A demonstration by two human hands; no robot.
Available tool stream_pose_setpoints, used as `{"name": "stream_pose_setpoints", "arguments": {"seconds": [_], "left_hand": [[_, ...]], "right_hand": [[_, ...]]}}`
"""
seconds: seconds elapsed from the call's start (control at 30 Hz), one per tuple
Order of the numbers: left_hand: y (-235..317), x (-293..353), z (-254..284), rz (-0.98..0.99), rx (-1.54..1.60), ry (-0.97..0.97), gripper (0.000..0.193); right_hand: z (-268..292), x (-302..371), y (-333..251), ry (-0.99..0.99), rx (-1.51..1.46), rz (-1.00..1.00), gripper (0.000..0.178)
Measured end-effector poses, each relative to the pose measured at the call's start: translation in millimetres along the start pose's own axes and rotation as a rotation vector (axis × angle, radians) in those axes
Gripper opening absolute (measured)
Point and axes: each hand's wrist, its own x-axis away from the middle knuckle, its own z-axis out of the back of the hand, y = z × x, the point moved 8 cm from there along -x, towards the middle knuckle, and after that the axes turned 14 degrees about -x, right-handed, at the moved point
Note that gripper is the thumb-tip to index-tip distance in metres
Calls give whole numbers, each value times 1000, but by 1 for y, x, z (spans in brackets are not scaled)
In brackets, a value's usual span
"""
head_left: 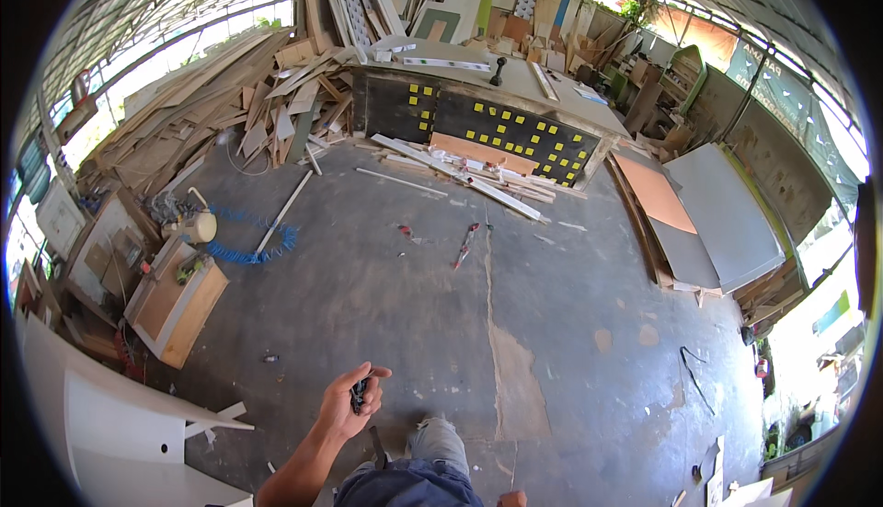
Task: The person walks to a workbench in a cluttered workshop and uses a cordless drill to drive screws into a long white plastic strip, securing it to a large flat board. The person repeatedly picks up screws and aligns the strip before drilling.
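Note:
In front of my body, above the grey floor, my left hand (346, 408) is closed with its fingers curled. A small black object (358, 398) shows in its grip; its kind is too small to make out. One finger points out to the right. My right hand (512, 500) barely enters at the lower edge, beside my leg, and its fingers are hidden. A thin dark strap hangs by my left leg. Farther ahead, a slim red and grey tool (466, 246) lies on the floor, with a small red item (406, 231) to its left.
A long black workbench (391, 107) with yellow squares stands ahead, wood strips (460, 176) at its foot. Scrap boards (184, 111) pile at left, near a blue coiled hose (248, 256) and wooden box (179, 305). Large panels (727, 222) lean at right; white furniture (120, 415) stands near left.

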Motion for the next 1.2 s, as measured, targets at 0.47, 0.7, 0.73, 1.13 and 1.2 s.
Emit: {"name": "stream_pose_setpoints", "arguments": {"seconds": [0.47, 0.7, 0.73, 1.13, 1.2], "left_hand": [[77, -403, -18, 293, 86, 19, 34], [171, -542, 57, 205, 105, 217, 29], [183, -571, 68, 195, 109, 232, 28], [431, -961, 109, 138, 27, 235, 28], [462, -1014, 100, 124, 25, 207, 28]], "right_hand": [[101, -194, -625, 105, 779, 882, 23], [139, -68, -1097, -67, -528, 919, 22], [135, -69, -1140, -90, -541, 951, 21], [48, -321, -1103, -253, 424, 271, 24], [53, -313, -1102, -189, 291, 202, 24]]}}
